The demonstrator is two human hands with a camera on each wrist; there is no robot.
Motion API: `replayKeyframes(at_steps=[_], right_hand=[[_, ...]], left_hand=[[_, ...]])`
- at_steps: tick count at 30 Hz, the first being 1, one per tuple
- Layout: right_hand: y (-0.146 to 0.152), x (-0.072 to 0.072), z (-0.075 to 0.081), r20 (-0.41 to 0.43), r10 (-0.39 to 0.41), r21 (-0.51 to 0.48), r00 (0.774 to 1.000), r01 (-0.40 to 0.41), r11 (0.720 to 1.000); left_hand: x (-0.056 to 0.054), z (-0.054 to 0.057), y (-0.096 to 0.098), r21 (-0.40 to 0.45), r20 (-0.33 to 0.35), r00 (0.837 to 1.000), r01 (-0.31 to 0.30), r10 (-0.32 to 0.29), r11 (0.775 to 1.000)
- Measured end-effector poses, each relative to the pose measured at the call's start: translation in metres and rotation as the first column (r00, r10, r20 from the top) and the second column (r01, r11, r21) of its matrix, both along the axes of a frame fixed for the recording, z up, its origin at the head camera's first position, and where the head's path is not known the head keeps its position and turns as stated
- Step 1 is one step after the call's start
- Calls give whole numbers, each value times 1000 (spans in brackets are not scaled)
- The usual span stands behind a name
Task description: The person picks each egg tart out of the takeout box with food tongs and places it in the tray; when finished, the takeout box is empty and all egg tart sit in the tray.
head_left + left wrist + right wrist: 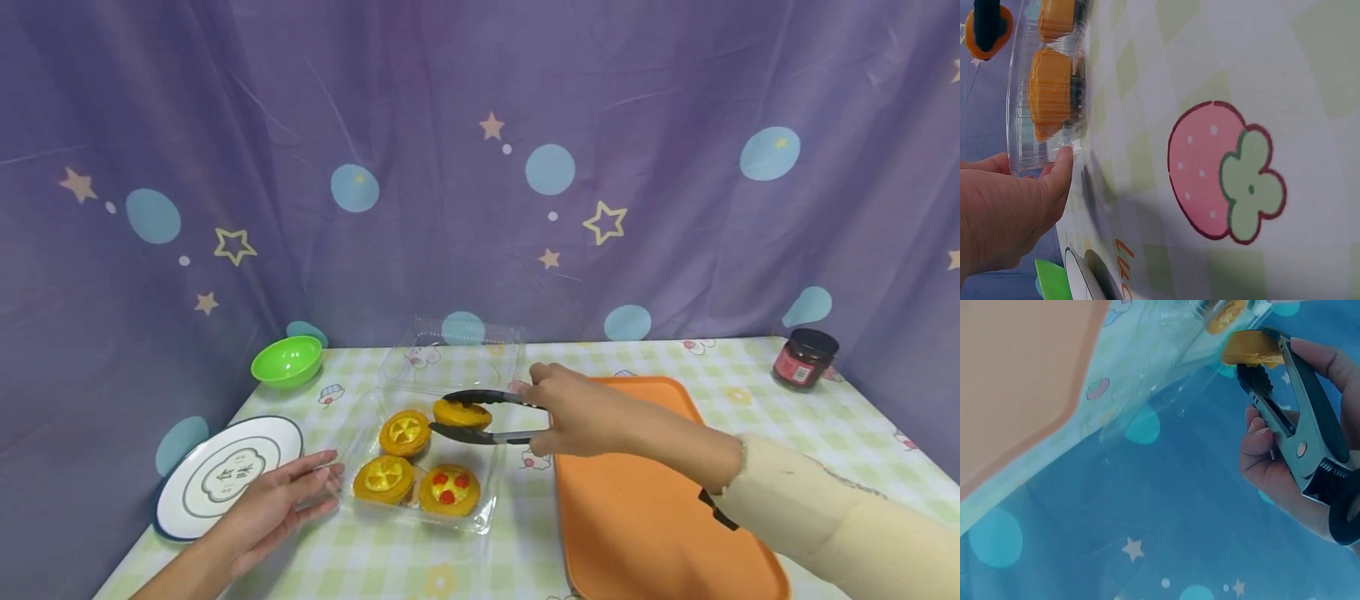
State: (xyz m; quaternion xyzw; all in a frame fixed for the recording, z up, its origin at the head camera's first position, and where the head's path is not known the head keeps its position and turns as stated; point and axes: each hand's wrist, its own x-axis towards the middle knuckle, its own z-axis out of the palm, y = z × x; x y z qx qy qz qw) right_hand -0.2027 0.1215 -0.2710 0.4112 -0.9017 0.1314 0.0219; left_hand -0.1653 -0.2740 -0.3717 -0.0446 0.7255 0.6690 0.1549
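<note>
Black-and-steel tongs (1319, 400), gripped by the right hand (581, 414), pinch a golden tart (456, 413) above the clear plastic container (483, 518), far right part. Left hand (273, 504) touches its left side; cannot tell whether pinching. Orange tray (637, 508) right.

Glossy clear plastic box (483, 518), smooth metal tongs (1302, 449)

A purple curtain (450, 83) printed with stars hangs behind a green-checked tablecloth (525, 521).
</note>
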Motion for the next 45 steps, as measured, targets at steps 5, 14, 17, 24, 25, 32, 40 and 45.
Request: replayKeyframes(at_steps=[5, 14, 17, 24, 25, 32, 40, 45], right_hand=[[16, 2, 5, -10, -20, -54, 1000, 20, 998], [46, 7, 11, 13, -107, -79, 994, 108, 991], [57, 10, 10, 35, -142, -78, 989, 145, 986], [85, 11, 7, 31, -185, -113, 982, 187, 976], [89, 10, 6, 29, -190, -117, 981, 192, 974], [111, 9, 0, -17, -206, -146, 979, 201, 969], [130, 8, -11, 54, -235, -148, 970, 241, 959], [138, 8, -20, 77, -260, -140, 963, 268, 953]], left_hand=[[0, -3, -1, 9, -1, 1000, 17, -17, 1000], [1, -1, 1, -9, -4, 1000, -8, 8, 1000], [1, 1, 2, -12, -2, 1000, -3, 3, 1000], [0, 2, 2, -14, 3, 1000, -6, 6, 1000], [0, 1, 2, -13, 2, 1000, -5, 5, 1000], [0, 0, 1, 3, 4, 1000, -4, 4, 1000], [0, 1, 1, 2, 7, 1000, -6, 5, 1000], [-1, 1, 1, 2, 10, 1000, -9, 9, 1000]])
